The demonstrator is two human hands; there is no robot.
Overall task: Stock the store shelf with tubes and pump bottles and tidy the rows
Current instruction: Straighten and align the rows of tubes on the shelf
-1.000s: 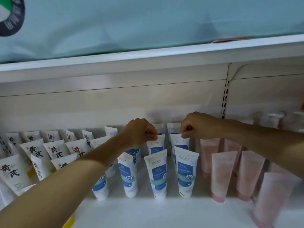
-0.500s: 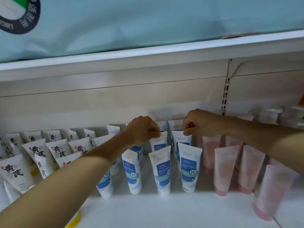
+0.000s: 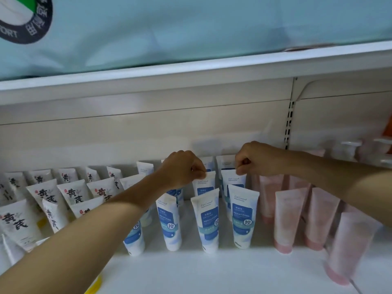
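Note:
White-and-blue tubes stand cap-down in rows at the middle of the white shelf. My left hand pinches the top edge of a second-row blue tube. My right hand pinches the top of the neighbouring second-row blue tube. In front of them stand three front-row blue tubes. More blue tubes stand behind the hands, partly hidden by them.
White tubes with black characters crowd the left side. Pink tubes stand in rows on the right, and pump bottles at the far right back. An upper shelf with a pale blue bag hangs overhead.
Both hands stay pinched on the same two tube tops. The view has shifted slightly, and the hands and tubes sit a little further right in the frame.

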